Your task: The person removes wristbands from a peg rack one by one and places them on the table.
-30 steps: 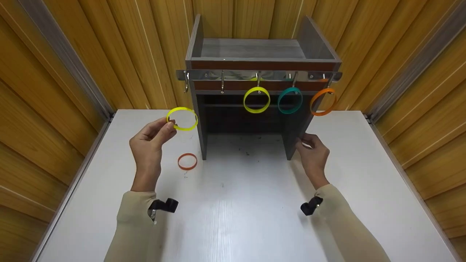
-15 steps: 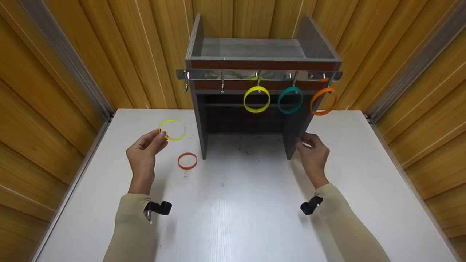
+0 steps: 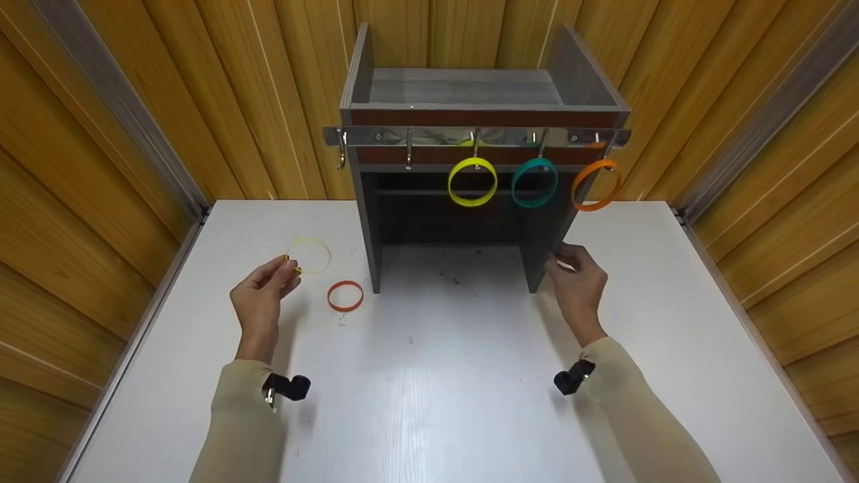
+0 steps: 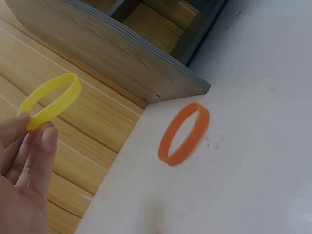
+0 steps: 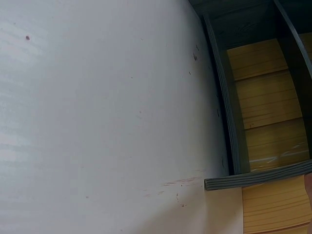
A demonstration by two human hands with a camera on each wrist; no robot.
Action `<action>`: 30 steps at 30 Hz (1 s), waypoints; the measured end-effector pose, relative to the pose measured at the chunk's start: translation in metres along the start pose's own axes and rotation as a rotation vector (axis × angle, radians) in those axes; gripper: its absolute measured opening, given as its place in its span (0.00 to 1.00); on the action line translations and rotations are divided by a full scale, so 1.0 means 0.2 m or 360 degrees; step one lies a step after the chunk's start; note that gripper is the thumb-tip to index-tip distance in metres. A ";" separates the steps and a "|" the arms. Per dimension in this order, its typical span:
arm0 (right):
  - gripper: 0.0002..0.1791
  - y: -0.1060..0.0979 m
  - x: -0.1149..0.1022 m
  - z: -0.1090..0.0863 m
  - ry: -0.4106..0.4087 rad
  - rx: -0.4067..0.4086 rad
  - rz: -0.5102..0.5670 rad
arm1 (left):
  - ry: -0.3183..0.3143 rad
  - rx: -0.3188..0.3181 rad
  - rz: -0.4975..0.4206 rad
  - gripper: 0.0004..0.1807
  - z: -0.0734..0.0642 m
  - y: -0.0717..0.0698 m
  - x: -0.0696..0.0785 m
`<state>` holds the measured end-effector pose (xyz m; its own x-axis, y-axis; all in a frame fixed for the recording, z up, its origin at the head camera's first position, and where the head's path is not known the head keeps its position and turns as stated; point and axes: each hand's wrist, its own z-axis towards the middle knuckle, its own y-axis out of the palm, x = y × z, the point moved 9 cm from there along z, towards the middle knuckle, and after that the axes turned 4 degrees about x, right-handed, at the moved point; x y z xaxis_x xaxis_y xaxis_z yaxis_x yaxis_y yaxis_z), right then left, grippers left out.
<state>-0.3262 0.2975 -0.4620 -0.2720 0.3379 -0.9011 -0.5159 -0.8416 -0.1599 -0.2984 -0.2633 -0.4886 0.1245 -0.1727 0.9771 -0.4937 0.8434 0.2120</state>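
Note:
My left hand (image 3: pixel 258 295) pinches a yellow silicone wristband (image 4: pixel 57 107) between thumb and fingers, holding it above the table left of the grey shelf (image 3: pixel 371 241). An orange-red wristband (image 3: pixel 345 309) lies on the table to the right of that hand, near the shelf's left foot. My right hand (image 3: pixel 578 278) holds the shelf's right side panel low down, its fingertips partly hidden; only a sliver shows in the right wrist view. From the metal hook rail (image 3: pixel 443 137) hang a yellow wristband (image 3: pixel 472 202), a teal wristband (image 3: pixel 534 202) and an orange wristband (image 3: pixel 595 206).
Two hooks on the rail's left side, the leftmost hook (image 3: pixel 342 149) and its neighbour (image 3: pixel 409 151), carry no band. The white table (image 3: pixel 429 396) is bordered by wood-patterned walls (image 3: pixel 87 201) at the back and both sides.
My left hand has moved down and slightly left with the yellow wristband, away from the rail toward the table. The right hand and the hanging wristbands have stayed in place.

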 end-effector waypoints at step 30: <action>0.08 0.00 0.00 0.00 -0.0034 -0.0006 0.0032 | -0.0386 0.0054 0.0234 0.23 0.01 -0.16 -0.33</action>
<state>-0.3260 0.2976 -0.4621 -0.2998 0.3298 -0.8952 -0.5073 -0.8498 -0.1433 -0.2928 -0.2792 -0.5601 -0.1581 -0.1699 0.9727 -0.5201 0.8517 0.0642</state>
